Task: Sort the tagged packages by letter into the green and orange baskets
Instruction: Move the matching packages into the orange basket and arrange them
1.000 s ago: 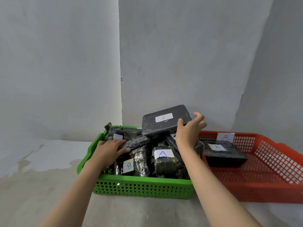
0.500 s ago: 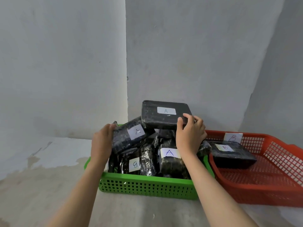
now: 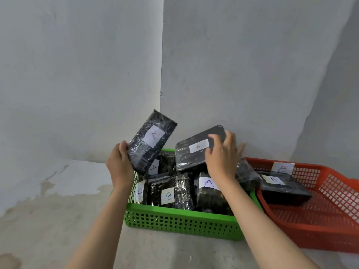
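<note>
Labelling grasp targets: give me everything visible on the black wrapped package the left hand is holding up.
The black rectangular package wrapped in glossy clear film is a flat, oblong block with creased, shiny wrap. A white paper tag on its facing side bears a handwritten letter that looks like an A, tilted with the package. It is held in the air, tilted with its top leaning right, above the left end of the green plastic lattice basket. The left hand grips its lower left edge; nothing else appears to touch it.
</note>
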